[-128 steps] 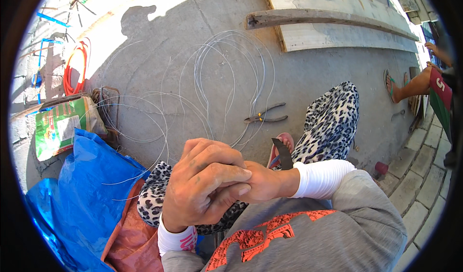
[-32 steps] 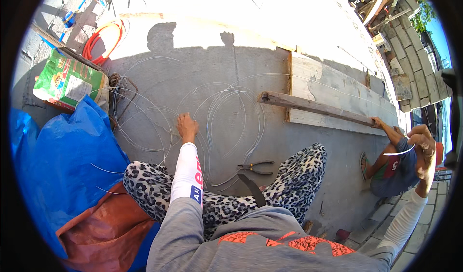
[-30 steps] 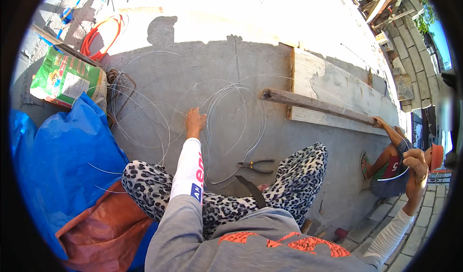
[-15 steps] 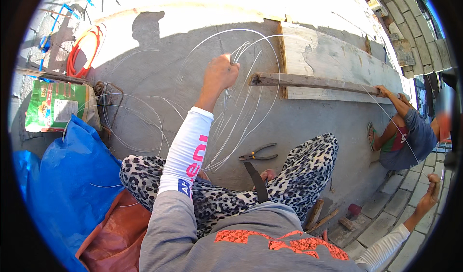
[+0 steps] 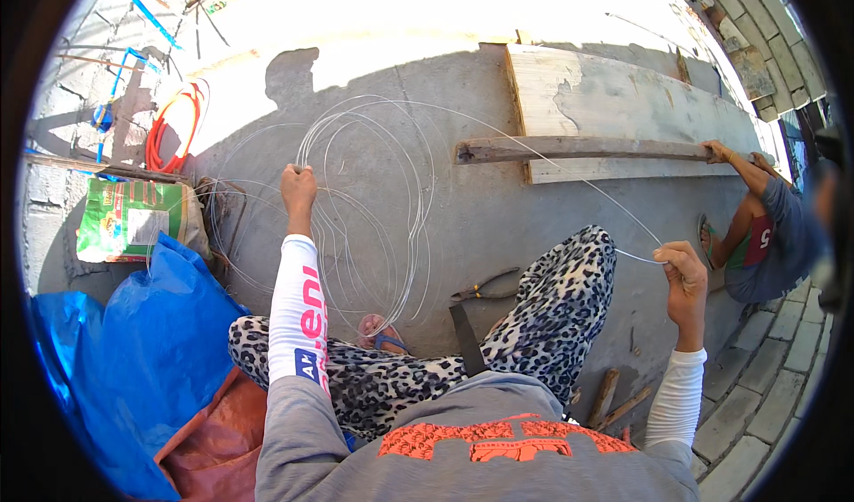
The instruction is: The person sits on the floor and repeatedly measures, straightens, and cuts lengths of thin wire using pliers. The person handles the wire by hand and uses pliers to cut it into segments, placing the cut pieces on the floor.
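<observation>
My left hand (image 5: 299,188) is closed around one side of a loose coil of thin wire (image 5: 418,182), whose loops hang over the grey floor in front of me. From the coil a single strand arcs across to my right hand (image 5: 683,269), which pinches it between thumb and fingers. A short tail of that wire pokes out from the pinch toward my right knee. Pliers (image 5: 486,287) with dark handles lie on the floor between my knees, beside a dark strap (image 5: 469,337). My left hand is far from the pliers.
At right a crouching person (image 5: 772,226) holds a long wooden beam (image 5: 587,151) next to a wide board (image 5: 614,93). To the left lie a green sack (image 5: 124,222), a blue tarp (image 5: 169,333) and an orange hose coil (image 5: 174,133). Wood offcuts (image 5: 614,400) rest near my right hip.
My left hand has moved left with the wire coil. My right hand has come in from the far right, bringing the strand closer, and the strand now curves more loosely.
</observation>
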Demonstrator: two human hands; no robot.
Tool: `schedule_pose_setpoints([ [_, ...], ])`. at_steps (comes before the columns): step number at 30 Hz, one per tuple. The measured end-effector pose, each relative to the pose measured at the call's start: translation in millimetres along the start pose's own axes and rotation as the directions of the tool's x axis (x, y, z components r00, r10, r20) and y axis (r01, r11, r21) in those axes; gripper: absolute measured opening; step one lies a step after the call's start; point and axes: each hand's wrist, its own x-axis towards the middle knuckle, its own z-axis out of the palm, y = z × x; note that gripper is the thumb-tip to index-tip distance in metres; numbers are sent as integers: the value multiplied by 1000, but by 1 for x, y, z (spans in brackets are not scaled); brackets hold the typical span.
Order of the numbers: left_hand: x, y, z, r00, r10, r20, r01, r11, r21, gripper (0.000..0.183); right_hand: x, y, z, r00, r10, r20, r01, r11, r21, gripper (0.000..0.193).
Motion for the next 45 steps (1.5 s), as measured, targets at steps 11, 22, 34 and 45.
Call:
schedule_pose_setpoints([
  [11,-89,48,-72,917,-68,393,-139,869,475,78,40,-44,-43,881,-436,-187,436,899,-43,16],
  [22,-55,107,-47,838,447,313,-497,862,99,82,-4,-105,-67,902,-408,-140,427,890,160,24],
  [34,42,106,98,896,379,232,-444,764,468,31,-90,-64,-178,825,-328,-459,334,940,-71,23],
  [45,-125,10,180,942,77,326,-188,927,323,33,-11,-48,-62,960,-260,-100,268,961,71,33],
])
